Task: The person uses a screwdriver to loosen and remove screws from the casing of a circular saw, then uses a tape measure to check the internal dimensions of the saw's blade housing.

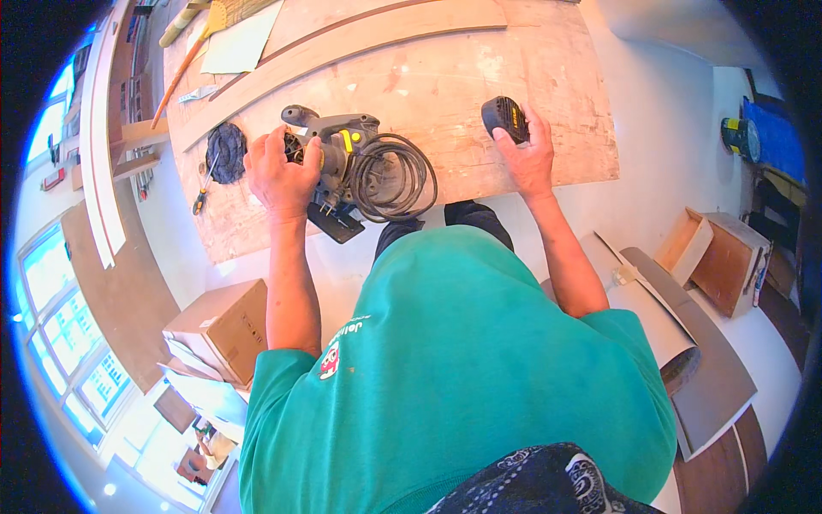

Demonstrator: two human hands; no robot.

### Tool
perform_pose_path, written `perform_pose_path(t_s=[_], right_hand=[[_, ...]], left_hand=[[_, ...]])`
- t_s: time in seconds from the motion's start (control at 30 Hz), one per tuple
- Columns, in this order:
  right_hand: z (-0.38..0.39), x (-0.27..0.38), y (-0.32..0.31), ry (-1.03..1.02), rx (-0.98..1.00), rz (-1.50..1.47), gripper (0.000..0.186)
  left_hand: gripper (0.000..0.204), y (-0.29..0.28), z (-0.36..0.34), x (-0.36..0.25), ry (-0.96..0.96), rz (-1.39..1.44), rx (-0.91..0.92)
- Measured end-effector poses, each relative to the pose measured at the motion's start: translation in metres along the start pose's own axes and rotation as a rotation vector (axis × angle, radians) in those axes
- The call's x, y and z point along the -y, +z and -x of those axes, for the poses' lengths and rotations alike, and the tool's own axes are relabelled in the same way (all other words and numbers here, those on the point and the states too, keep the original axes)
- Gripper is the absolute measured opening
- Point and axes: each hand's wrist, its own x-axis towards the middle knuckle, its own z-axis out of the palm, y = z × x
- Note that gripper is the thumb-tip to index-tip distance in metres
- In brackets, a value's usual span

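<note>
My left hand (282, 176) is closed on the motor end of a corded circular saw (355, 133), which rests near the front edge of the wooden workbench (462, 77). The saw has a dark handle and a bright yellow-green button. Its black cable (390, 176) lies coiled against its right side. To the right, my right hand (533, 158) grips a thick, rounded black block with yellow marking (505, 120) between thumb and fingers, at the bench top. Left of the saw sits a crumpled black bundle (226, 154), with a screwdriver (205, 188) lying across its edge.
Long boards (360, 51) run across the bench's far side, near a brush (224, 15) and a pale sheet (242, 41). A cardboard box (221, 330) stands on the floor at left. Curved sheets (659, 334) and an open wooden drawer box (723, 261) lie at right.
</note>
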Motion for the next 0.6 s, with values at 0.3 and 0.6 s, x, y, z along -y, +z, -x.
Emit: perform_pose_path(t_s=[0.3,0.6], right_hand=[[0.017,-0.047,0.019,-0.124,0.143,0.517,0.098],[0.002,-0.045,0.017,-0.073,0.209,0.495,0.102]], left_hand=[[0.080,0.002,0.004,0.006,0.020,0.009,-0.058],[0.108,-0.027,0.044,0.003,-0.207,0.254,-0.104]])
